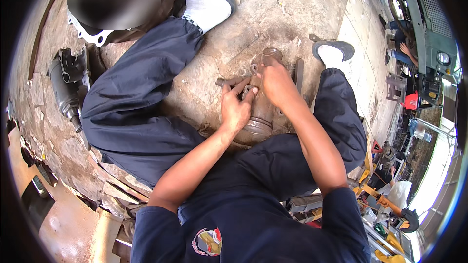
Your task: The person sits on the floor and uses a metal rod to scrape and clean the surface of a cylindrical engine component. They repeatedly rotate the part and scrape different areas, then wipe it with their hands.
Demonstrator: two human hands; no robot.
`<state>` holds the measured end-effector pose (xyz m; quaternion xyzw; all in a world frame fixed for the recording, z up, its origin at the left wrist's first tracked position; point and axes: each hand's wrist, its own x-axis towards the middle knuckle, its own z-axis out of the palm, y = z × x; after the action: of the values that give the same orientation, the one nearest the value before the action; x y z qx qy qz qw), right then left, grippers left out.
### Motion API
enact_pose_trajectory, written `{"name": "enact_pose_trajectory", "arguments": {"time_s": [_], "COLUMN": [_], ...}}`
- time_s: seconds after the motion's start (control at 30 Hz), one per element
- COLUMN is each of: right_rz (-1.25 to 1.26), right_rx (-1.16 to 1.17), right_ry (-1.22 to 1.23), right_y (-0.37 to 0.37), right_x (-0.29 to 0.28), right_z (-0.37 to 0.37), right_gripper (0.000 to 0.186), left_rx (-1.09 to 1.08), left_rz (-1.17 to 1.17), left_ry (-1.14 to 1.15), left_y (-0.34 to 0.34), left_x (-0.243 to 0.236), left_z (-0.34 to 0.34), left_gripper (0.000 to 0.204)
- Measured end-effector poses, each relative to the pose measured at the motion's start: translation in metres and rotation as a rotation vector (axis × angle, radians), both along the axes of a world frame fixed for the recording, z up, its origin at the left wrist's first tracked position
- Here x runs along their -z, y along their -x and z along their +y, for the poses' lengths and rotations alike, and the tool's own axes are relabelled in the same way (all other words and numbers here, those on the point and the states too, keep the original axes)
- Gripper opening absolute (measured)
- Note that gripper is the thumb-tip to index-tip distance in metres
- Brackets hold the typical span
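Observation:
A grimy cylindrical metal housing (259, 124) with small lugs lies on the ground between my legs. My left hand (235, 107) has its fingers curled over a short dark metal piece (220, 82) at the housing's left side, the thumb beside a lug. My right hand (275, 83) is closed on the housing's upper part, its fingertips near a small holed lug; whatever they pinch is hidden. Just right of the housing lies a dark flat metal bar (299, 75).
My outstretched legs flank the work. At left are a black cylindrical assembly (66, 85), a large flanged casting (99, 38) and rusty sheets (63, 219). At right are a green vehicle (438, 34), red and yellow equipment (410, 101), assorted tools and another person (404, 44) further off.

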<state>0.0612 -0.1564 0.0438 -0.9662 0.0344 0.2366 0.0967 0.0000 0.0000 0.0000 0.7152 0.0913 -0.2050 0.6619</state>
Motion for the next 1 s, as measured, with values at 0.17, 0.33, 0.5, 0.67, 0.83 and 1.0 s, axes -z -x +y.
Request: {"name": "enact_pose_trajectory", "arguments": {"time_s": [0.17, 0.33, 0.5, 0.67, 0.83, 1.0], "right_rz": [-0.078, -0.115, 0.029, -0.002, 0.026, -0.466], "right_rx": [0.036, 0.001, 0.032, 0.05, -0.069, 0.003], "right_ry": [-0.041, 0.08, 0.133, 0.108, 0.078, -0.246], "right_y": [-0.048, -0.007, -0.026, -0.023, -0.034, 0.041], "right_x": [0.02, 0.007, 0.01, 0.01, 0.027, -0.028], "right_z": [0.018, 0.015, 0.005, 0.006, -0.023, -0.004], "right_gripper": [0.024, 0.026, 0.026, 0.023, 0.02, 0.022], "left_rx": [0.008, -0.02, 0.008, 0.012, -0.039, -0.041], "left_rz": [-0.132, -0.091, -0.05, -0.069, -0.107, -0.15], "left_ry": [-0.1, -0.013, -0.035, -0.023, 0.044, 0.04], "left_y": [-0.025, -0.005, 0.003, 0.005, 0.002, -0.005], "left_x": [0.008, 0.009, 0.004, 0.006, 0.012, 0.011], "left_z": [0.025, 0.009, 0.005, 0.004, 0.003, 0.011], "left_gripper": [0.041, 0.042, 0.042, 0.041, 0.037, 0.035]}}
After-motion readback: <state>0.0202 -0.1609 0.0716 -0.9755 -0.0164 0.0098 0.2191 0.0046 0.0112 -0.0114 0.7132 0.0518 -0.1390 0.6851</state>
